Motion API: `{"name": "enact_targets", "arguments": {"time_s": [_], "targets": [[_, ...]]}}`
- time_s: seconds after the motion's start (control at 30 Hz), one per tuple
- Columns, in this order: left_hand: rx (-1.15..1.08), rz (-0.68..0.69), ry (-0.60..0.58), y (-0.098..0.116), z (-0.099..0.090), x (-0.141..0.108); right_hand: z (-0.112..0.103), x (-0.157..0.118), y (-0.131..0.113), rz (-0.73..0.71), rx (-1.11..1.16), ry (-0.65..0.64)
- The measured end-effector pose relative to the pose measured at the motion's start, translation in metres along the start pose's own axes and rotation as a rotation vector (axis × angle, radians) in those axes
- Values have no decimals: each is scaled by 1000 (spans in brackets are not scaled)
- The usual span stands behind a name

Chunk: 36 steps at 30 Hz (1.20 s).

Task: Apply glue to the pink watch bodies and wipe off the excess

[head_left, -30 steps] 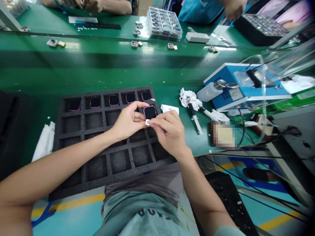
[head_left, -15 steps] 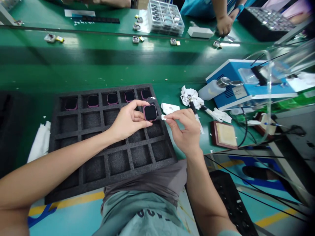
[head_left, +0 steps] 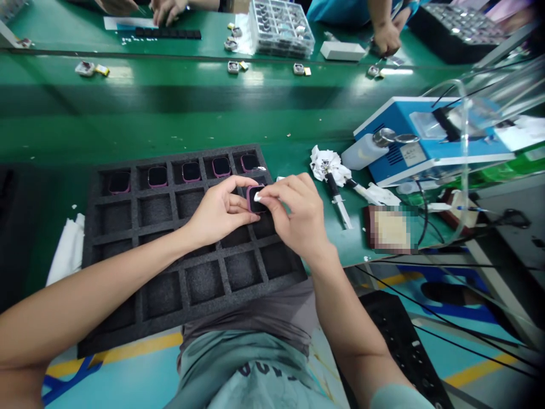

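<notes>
A smartwatch (head_left: 252,205) with a purple-pink case and black screen is gripped by its edge between the fingers and thumb of my left hand (head_left: 215,213). My right hand (head_left: 300,213) pinches a small white wipe (head_left: 257,197) against the watch's screen. Under both hands lies a black foam tray (head_left: 202,307) with square compartments. Its back row holds several similar watches, one of them at the right end (head_left: 247,163). My right fingers hide part of the screen.
To the right are a white-wrapped tool (head_left: 336,199), a white bottle (head_left: 364,153), a blue machine (head_left: 400,125) and a brown block (head_left: 385,228). White cloth (head_left: 68,247) lies left of the tray. Across the bench, co-workers' hands (head_left: 386,38) work near a clear parts box (head_left: 281,28).
My right hand has moved left, bringing the white wipe from beside the watch onto its screen. My left hand stays nearly still. A co-worker's hands have appeared at the far left.
</notes>
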<state>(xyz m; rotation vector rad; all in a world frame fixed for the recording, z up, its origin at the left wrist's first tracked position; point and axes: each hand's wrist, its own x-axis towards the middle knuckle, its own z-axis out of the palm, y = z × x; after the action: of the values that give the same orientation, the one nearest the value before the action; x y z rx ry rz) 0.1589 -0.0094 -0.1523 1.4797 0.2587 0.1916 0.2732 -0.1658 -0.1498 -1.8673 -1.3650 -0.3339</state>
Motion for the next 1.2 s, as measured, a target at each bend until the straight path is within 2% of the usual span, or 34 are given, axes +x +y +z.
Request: {"name": "enact_targets", "arguments": {"time_s": [0.13, 0.3, 0.43, 0.6, 0.7, 0.9, 1.07, 1.2], "targets": [[7, -18, -15, 1, 0, 0, -1, 7, 24, 77, -42, 56], [19, -17, -19, 1, 0, 0, -11, -9, 43, 215, -3, 123], [9, 3, -26, 1, 0, 0, -18, -24, 33, 249, 51, 137], [-15, -16, -51, 2, -2, 1, -14, -27, 5, 82, 164, 73], [-21, -22, -126, 3, -4, 0, -6, -14, 3, 25, 224, 66], [-59, -66, -269, 8, -5, -1, 7, 16, 28, 118, 279, 61], [-169, -119, -306, 12, -9, 1, 14, 10, 39, 266, 426, 175], [-226, -136, -317, 14, -12, 3, 16, 7, 41, 343, 496, 210]]}}
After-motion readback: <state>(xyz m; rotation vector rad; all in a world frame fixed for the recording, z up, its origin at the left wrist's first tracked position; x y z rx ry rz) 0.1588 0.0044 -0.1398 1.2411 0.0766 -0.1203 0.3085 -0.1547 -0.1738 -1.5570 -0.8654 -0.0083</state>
